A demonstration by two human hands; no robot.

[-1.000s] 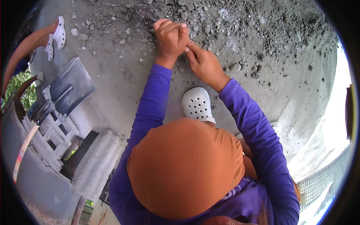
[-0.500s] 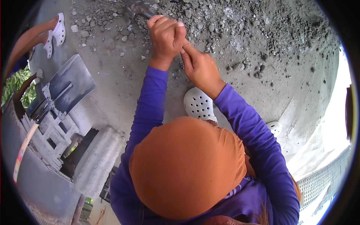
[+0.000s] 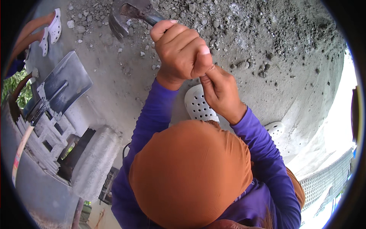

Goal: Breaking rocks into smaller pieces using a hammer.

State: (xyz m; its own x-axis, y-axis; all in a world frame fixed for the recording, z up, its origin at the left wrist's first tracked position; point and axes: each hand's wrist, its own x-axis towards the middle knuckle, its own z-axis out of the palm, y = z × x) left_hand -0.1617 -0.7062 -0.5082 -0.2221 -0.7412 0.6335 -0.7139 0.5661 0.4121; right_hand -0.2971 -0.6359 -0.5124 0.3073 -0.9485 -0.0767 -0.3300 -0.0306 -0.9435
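Note:
My left hand (image 3: 182,51) is wrapped around the handle of a hoe (image 3: 146,16). Its dark, curved metal blade hangs over the gravel at the top of the view, and the handle's far part slants up out of my fist. Close below and to the right, my right hand (image 3: 225,91) is also closed on the handle, its thumb touching the left fist. My hands hide most of the handle. Grey gravel and sandy mix (image 3: 244,30) lies spread beyond my hands.
A shovel (image 3: 70,82) leans at the left by grey patterned concrete blocks (image 3: 57,129) and a pale rounded slab (image 3: 97,164). Another person's legs in white clogs (image 3: 55,26) stand at upper left. My white clog (image 3: 198,103) and orange cloth (image 3: 190,171) are below my hands.
Both hands have come a little down and to the right, appearing larger. The hoe's blade has come further into view at the top, now left of my hands.

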